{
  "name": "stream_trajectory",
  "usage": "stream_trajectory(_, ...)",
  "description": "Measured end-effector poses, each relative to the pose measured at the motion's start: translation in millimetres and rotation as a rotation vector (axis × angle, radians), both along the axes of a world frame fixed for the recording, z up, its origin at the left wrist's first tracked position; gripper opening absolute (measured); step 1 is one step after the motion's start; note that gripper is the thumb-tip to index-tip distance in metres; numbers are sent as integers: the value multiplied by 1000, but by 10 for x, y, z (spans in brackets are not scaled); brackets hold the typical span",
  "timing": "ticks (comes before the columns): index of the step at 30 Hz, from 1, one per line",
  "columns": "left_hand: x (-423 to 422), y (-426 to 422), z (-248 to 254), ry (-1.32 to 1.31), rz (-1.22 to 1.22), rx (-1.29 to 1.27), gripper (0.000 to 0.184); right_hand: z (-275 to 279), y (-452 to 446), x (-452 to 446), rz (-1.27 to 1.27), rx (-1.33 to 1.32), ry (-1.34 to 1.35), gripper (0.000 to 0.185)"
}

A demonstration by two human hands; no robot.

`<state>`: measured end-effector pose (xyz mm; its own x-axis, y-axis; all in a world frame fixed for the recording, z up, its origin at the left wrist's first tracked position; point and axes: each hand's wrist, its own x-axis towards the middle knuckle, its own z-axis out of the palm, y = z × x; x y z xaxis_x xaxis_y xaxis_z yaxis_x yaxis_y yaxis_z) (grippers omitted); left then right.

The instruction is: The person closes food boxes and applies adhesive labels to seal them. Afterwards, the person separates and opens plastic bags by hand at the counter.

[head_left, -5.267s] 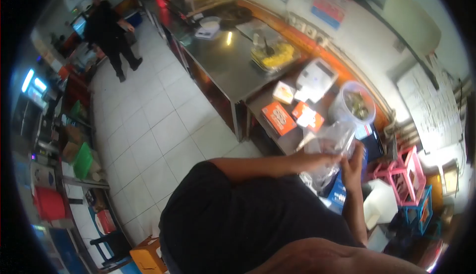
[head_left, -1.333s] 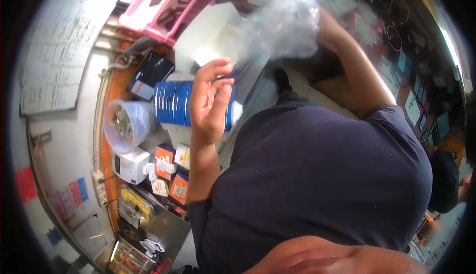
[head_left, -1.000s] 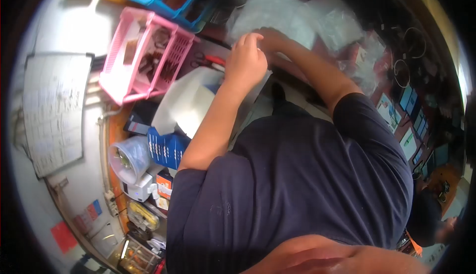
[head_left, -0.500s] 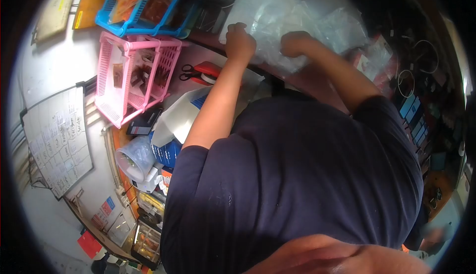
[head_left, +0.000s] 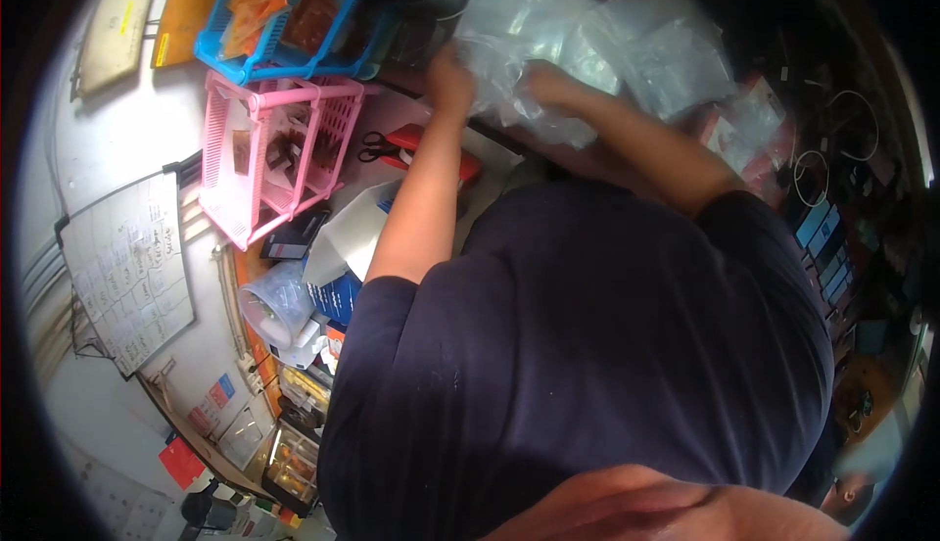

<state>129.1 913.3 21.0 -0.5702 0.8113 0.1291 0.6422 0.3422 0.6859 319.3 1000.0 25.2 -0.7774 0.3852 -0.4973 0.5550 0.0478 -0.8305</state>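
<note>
My left hand (head_left: 450,83) is closed at the left edge of a clear plastic bag (head_left: 504,86), with its fingertips partly hidden. Just to its right, my right hand (head_left: 550,87) pinches the same crumpled plastic. Beneath and beyond both hands, more clear plastic bags (head_left: 676,56) lie spread on the dark red table (head_left: 612,164). Black-handled scissors (head_left: 374,147) and a red object (head_left: 403,137) lie to the left of my left forearm.
A blue basket (head_left: 259,56) with orange packets and a pink basket (head_left: 284,154) stand at left. Below them are a white box (head_left: 352,233), a blue box (head_left: 336,296) and a clear tub (head_left: 279,306). Cables (head_left: 813,174) hang at right. Part of another person (head_left: 847,490) shows at lower right.
The view has swung from the counter to the bags on the table. Since half a second ago, both hands have shifted left, and crumpled plastic now stretches between them.
</note>
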Motion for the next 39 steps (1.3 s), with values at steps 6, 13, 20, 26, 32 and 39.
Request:
stream_trajectory(6, 210, 1, 438, 224, -193, -22, 15, -576, -171, -861, -1161, -681, 538, 24)
stream_trajectory(13, 352, 17, 628, 511, -284, -102, 7, -375, 174, -801, -1379, -876, 644, 24)
stream_trajectory(20, 444, -63, 654, 249, -306, -71, 10, -373, 202, -727, -1087, 466, 352, 36)
stream_trajectory(26, 285, -63, 117, -315, 15, -135, 26, -649, 81, -673, -235, 577, -48, 46)
stream_trajectory(32, 38, 223, 117, -153, -148, -357, 44, -185, 233, -276, -244, -441, 153, 40)
stream_trajectory(39, -52, 159, -123, 9, -135, -417, 29, 541, -546, 249, -208, 811, 592, 41)
